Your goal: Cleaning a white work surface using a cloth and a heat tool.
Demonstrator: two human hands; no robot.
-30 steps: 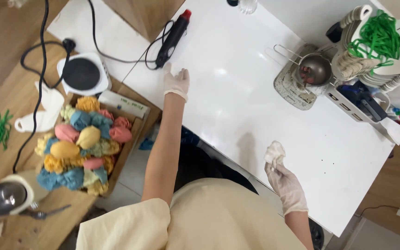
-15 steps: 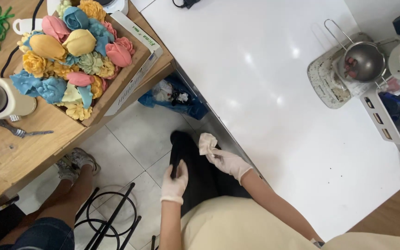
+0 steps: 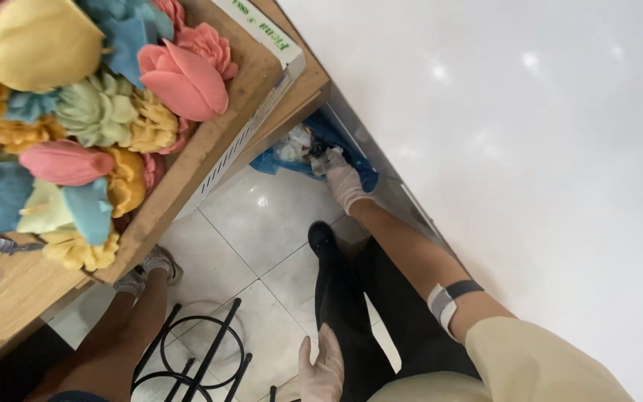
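Observation:
My right hand [image 3: 345,182], in a pale glove, reaches down to the floor at the mouth of a blue bag [image 3: 351,152] holding crumpled white waste. Its fingertips are bunched on a small crumpled white wad [image 3: 320,158] just inside the bag. A grey and black band [image 3: 449,298] wraps that forearm. My left hand [image 3: 321,366], also gloved, hangs low beside my black trouser leg [image 3: 351,298] with its fingers apart and nothing in them.
A wooden tray [image 3: 213,141] of pink, yellow, blue and green fabric flowers sits on a wooden table [image 3: 1,298] at left. A white tabletop [image 3: 545,149] fills the right. Another person's leg and sneaker [image 3: 150,268] stand by a black wire stool [image 3: 195,350] on the tiled floor.
The view has swung down and closer to the floor. My right hand carried the white wad from above my lap down to the blue bag. My left hand slid off my thigh.

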